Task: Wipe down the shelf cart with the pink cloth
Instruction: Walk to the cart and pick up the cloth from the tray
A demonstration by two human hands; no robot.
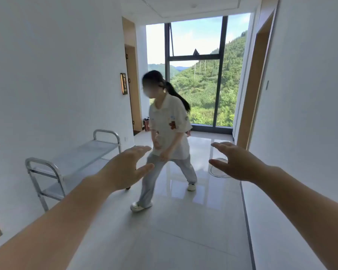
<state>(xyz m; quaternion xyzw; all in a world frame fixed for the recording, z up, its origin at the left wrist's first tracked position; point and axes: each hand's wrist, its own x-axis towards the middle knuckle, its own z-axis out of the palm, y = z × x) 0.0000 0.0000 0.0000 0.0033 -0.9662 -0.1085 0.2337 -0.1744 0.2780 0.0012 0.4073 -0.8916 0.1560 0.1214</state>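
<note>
Nothing wiped yet: my left hand (125,168) and right hand (236,162) hang spread and empty, no pink cloth visible, steel shelf cart (74,162) untouched at ten o'clock.

The shelf cart (74,162) stands against the left wall, a person (169,137) just right of it.

- The shelf cart (74,162) stands upright at my ten o'clock, hard against the white wall.
- It is bare silver metal, with two flat shelves and a looped handle at each end.
</note>
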